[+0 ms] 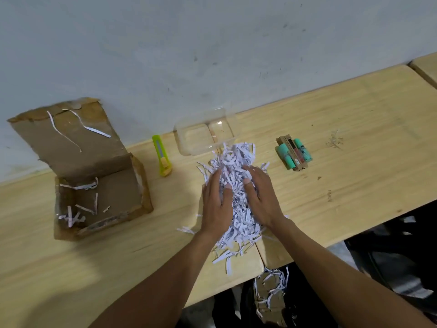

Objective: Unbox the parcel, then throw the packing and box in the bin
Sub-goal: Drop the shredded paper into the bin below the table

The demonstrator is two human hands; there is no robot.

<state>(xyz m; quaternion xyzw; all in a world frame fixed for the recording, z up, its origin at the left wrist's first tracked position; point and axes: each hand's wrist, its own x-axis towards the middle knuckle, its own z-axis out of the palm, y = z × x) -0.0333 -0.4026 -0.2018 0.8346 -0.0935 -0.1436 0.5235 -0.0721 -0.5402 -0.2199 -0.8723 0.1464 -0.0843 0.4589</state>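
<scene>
A heap of white shredded paper lies on the wooden table in the middle. My left hand presses against the heap's left side and my right hand against its right side, fingers fairly straight, cupping the heap between them. The opened cardboard box stands at the left with its lid tilted up against the wall; a few paper strips lie inside and on the lid. A brown pack with green cylinders rests to the right of the heap.
A green utility knife lies between box and heap. A clear plastic tray sits behind the heap near the wall. Below the table's front edge, a piece of cardboard with paper strips lies among dark bags.
</scene>
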